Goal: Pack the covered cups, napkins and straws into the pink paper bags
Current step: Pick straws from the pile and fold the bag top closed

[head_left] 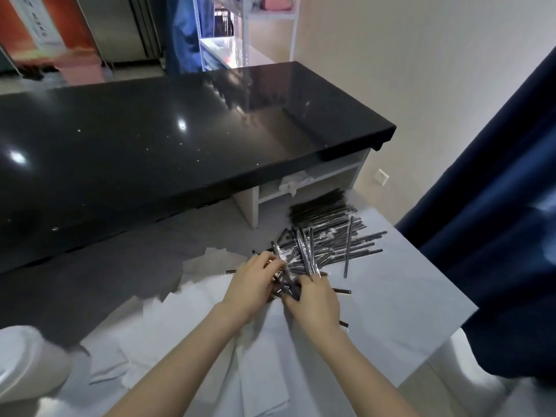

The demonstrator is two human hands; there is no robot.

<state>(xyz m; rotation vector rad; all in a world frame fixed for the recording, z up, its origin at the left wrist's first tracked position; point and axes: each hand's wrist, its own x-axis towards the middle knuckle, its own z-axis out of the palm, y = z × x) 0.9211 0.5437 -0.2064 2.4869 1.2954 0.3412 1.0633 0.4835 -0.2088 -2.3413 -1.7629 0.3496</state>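
Note:
A heap of black straws in clear wrappers [331, 236] lies on the light grey worktop [406, 311], spreading toward its far right corner. My left hand [255, 287] and my right hand [313, 302] meet at the near edge of the heap. The fingers of both curl round a small bunch of wrapped straws [285, 284] between them. White paper napkins [186, 332] lie scattered and overlapping on the worktop under and left of my forearms. A white lidded cup [27, 362] stands blurred at the near left edge. No pink bag is in view.
A glossy black counter [150, 139] runs across behind the worktop, with open white shelves [301, 188] beneath its right end. A dark blue curtain [496, 221] hangs along the right. A white rounded object [463, 368] sits below the worktop's right edge. Metal shelving stands far back.

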